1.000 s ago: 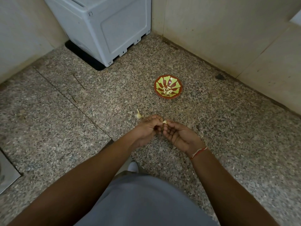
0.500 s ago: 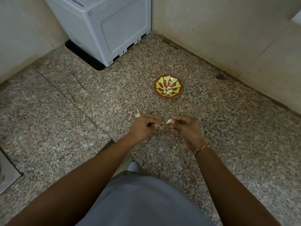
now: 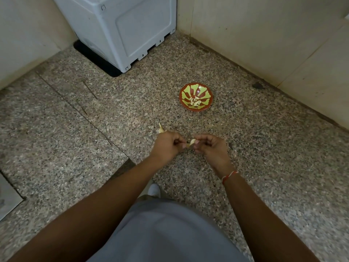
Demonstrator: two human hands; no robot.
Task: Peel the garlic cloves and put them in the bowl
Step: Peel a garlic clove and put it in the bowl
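A small red bowl [image 3: 196, 109] with a green pattern stands on the speckled stone floor and holds several peeled garlic cloves [image 3: 195, 101]. Below it, my two hands meet over the floor. My right hand [image 3: 211, 146] pinches a pale garlic clove [image 3: 192, 142] at its fingertips. My left hand [image 3: 167, 146] has its fingers curled and pinches a bit of skin at the clove's left end. A scrap of garlic stalk or skin [image 3: 160, 128] lies on the floor just above my left hand.
A grey plastic appliance [image 3: 122, 31] stands on a black mat in the far corner. Beige walls close the floor at the back and right. A metal plate [image 3: 7, 197] lies at the left edge. My grey-clad lap fills the bottom.
My right hand has turned from palm-up to knuckles-up. The hands pulled slightly apart, then closed again on the clove. The bowl has not moved.
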